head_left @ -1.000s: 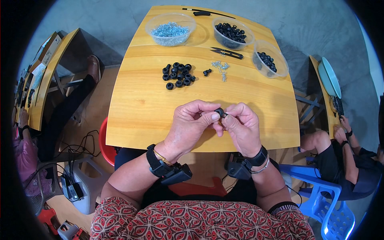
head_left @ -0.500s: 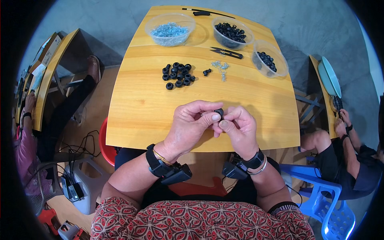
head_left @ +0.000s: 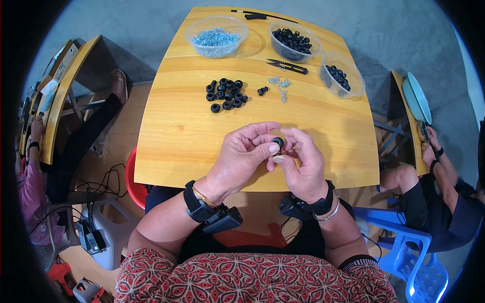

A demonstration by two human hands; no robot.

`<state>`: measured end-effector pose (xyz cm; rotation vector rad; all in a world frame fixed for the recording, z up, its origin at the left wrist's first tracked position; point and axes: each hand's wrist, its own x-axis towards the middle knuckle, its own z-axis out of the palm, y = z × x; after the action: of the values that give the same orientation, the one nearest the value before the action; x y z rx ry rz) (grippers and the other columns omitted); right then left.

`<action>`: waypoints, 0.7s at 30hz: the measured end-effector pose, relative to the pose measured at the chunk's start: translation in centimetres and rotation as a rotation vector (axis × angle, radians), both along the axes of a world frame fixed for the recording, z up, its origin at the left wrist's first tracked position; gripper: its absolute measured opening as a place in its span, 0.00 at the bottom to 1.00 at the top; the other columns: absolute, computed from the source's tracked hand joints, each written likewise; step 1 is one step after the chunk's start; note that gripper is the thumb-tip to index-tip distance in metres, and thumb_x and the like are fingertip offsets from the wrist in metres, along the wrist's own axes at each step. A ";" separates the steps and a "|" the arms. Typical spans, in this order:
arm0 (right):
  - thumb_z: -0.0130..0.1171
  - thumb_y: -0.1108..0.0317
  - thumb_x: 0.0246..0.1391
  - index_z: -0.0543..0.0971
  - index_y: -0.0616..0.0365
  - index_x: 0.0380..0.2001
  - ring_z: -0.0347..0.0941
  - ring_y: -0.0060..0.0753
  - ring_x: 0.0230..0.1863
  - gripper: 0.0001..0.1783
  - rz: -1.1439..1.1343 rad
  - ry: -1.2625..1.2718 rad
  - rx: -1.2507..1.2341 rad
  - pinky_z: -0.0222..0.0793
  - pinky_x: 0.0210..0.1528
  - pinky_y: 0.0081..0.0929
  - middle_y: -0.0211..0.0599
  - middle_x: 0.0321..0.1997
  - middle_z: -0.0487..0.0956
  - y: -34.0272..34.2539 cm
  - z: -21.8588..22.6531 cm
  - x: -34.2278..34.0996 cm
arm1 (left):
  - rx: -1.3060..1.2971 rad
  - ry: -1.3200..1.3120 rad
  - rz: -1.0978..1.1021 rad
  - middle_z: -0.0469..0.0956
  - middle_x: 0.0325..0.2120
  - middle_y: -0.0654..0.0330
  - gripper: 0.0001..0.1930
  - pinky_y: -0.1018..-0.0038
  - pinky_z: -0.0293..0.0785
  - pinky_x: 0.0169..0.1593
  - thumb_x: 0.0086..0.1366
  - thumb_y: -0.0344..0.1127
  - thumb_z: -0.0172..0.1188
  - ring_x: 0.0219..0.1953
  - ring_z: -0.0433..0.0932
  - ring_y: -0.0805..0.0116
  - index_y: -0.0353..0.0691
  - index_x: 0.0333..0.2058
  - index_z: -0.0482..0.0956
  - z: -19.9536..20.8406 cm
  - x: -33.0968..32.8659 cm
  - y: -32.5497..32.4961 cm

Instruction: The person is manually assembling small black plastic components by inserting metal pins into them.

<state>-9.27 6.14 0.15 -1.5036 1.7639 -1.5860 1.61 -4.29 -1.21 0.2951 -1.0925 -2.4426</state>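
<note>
My left hand (head_left: 241, 154) and my right hand (head_left: 301, 161) meet over the near part of the wooden table (head_left: 177, 136). Between their fingertips they pinch one small black ring-shaped part (head_left: 278, 142). Farther out on the table lies a cluster of several similar black rings (head_left: 225, 94). To its right are a lone black piece (head_left: 262, 91) and a small heap of silver screws (head_left: 280, 83).
At the table's far edge stand a clear bowl of silver screws (head_left: 216, 36), a clear bowl of black parts (head_left: 293, 41) and another at the right (head_left: 341, 74). Black snips (head_left: 286, 65) lie between them. Other people sit at left and right tables. A blue plastic chair (head_left: 414, 252) stands at my right.
Both hands stayed in place over the near edge. The fingers turned the black part, so its round face now points up toward the camera.
</note>
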 end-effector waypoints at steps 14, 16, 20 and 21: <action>0.46 0.81 0.47 0.64 0.61 0.44 0.68 0.40 0.31 0.18 0.152 0.333 0.015 0.66 0.34 0.28 0.44 0.35 0.65 -0.1 1.6 -0.7 | 0.130 0.020 -0.080 0.75 0.30 0.57 0.15 0.83 0.71 0.27 0.57 0.23 0.53 0.23 0.72 0.77 0.31 0.45 0.68 0.2 0.2 0.1; 0.46 0.82 0.46 0.64 0.62 0.44 0.68 0.40 0.33 0.18 0.164 0.316 0.071 0.66 0.35 0.29 0.44 0.35 0.65 0.0 1.9 -0.6 | 0.167 0.029 -0.105 0.75 0.30 0.57 0.15 0.82 0.71 0.27 0.57 0.23 0.53 0.23 0.72 0.76 0.32 0.44 0.69 0.3 0.2 0.0; 0.48 0.83 0.45 0.64 0.62 0.43 0.68 0.41 0.34 0.19 0.171 0.282 0.097 0.66 0.36 0.31 0.44 0.35 0.66 0.0 1.8 -0.5 | 0.138 0.038 -0.123 0.75 0.30 0.61 0.15 0.83 0.70 0.26 0.57 0.26 0.55 0.23 0.72 0.77 0.34 0.44 0.70 0.0 0.2 0.0; 0.49 0.82 0.44 0.65 0.62 0.44 0.68 0.42 0.34 0.20 0.159 0.315 0.094 0.66 0.36 0.31 0.44 0.35 0.66 0.0 1.5 -0.6 | 0.122 0.020 -0.108 0.75 0.30 0.61 0.15 0.83 0.69 0.26 0.57 0.26 0.55 0.23 0.72 0.77 0.34 0.44 0.70 0.2 0.1 0.1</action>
<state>-9.85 6.10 1.65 -1.8761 1.7949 -1.2252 1.75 -4.20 -1.04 0.2548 -0.9756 -2.6079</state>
